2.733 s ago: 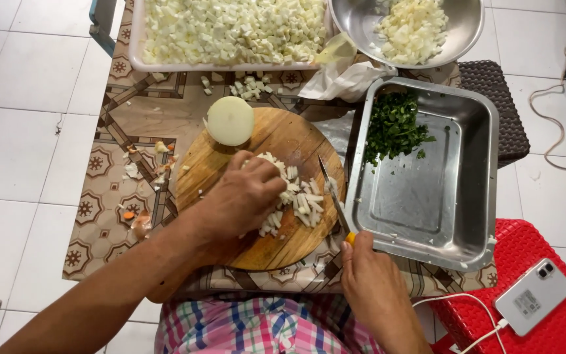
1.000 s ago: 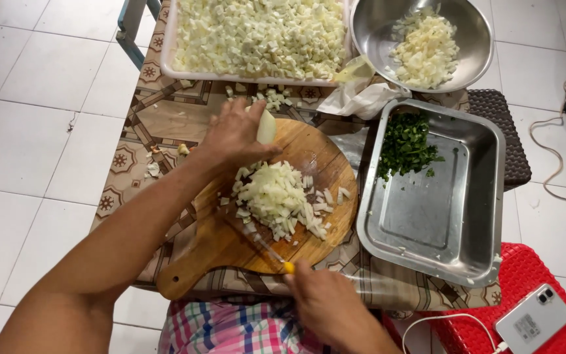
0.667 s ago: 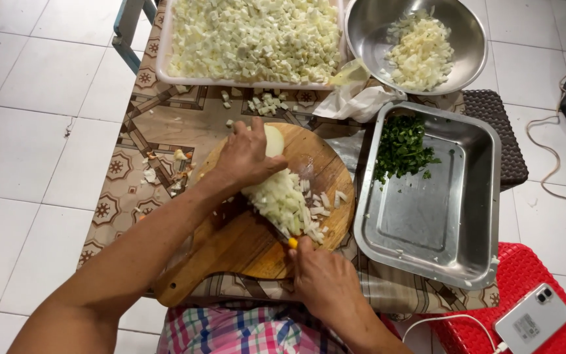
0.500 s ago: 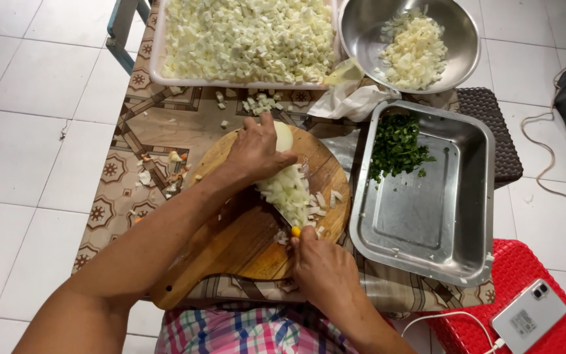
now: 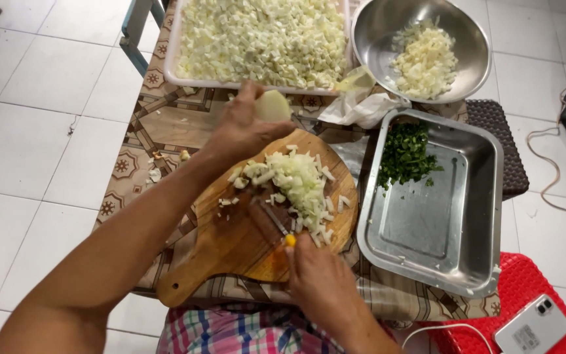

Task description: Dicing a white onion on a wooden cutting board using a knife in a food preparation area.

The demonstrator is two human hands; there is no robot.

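My left hand (image 5: 247, 128) grips a peeled onion half (image 5: 274, 105) above the far edge of the round wooden cutting board (image 5: 230, 246). A heap of chopped onion (image 5: 296, 183) lies on the board just below that hand. My right hand (image 5: 319, 278) is at the board's near edge, closed on a knife with a yellow handle (image 5: 289, 240). The knife's blade (image 5: 266, 216) lies flat on the board and points towards the heap.
A white tray (image 5: 191, 78) of diced white pieces and a metal bowl (image 5: 375, 39) with chopped onion stand at the back. A steel pan (image 5: 440, 223) with chopped greens (image 5: 404, 154) sits to the right. A phone (image 5: 533, 326) lies on a red stool (image 5: 525, 282).
My left hand has lifted the onion half off the board towards the back. The knife has pushed the chopped onion into a heap and now lies left of it.
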